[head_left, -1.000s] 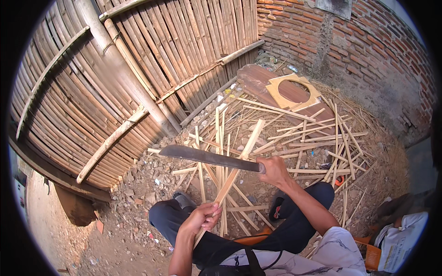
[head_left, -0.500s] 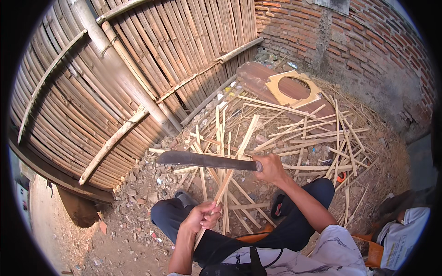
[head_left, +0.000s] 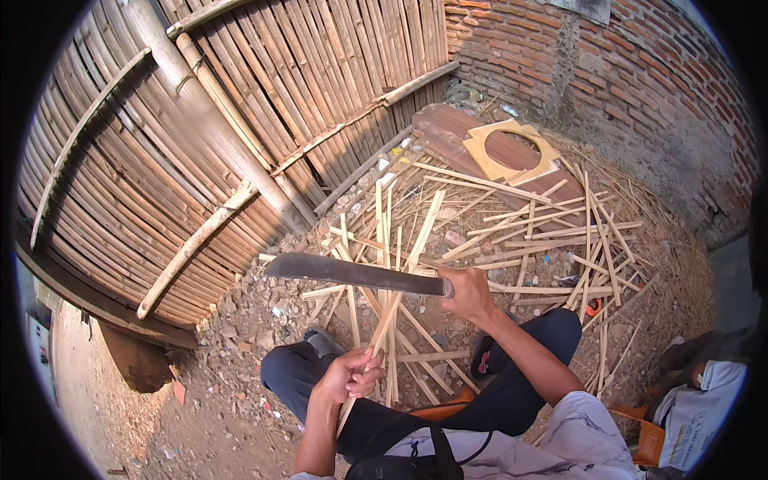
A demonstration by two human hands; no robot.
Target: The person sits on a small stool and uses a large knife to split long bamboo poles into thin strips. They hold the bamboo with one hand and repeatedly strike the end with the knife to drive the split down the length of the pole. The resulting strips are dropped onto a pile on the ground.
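My right hand (head_left: 467, 294) is closed round the handle of a machete (head_left: 352, 273), whose broad dark blade points left across the middle of the view. Behind and below the blade runs a long pale bamboo strip (head_left: 388, 318), slanting up and away from me. My left hand (head_left: 353, 376) grips the near part of this strip, fingers wrapped round it, over my left thigh. Whether the blade touches the strip I cannot tell. Several more bamboo strips (head_left: 432, 344) lie crossed on the ground between my knees and beyond.
A bamboo slat fence (head_left: 320, 96) stands at the left and a brick wall (head_left: 640, 88) at the back right. A brown board (head_left: 448, 136) lies in the corner under a yellowish panel with a round hole (head_left: 482, 160). A white sack (head_left: 708, 416) sits at the lower right.
The machete and my right hand have shifted slightly left, the blade tip rising a little. The far end of the gripped strip has swung slightly left. My left hand keeps its hold.
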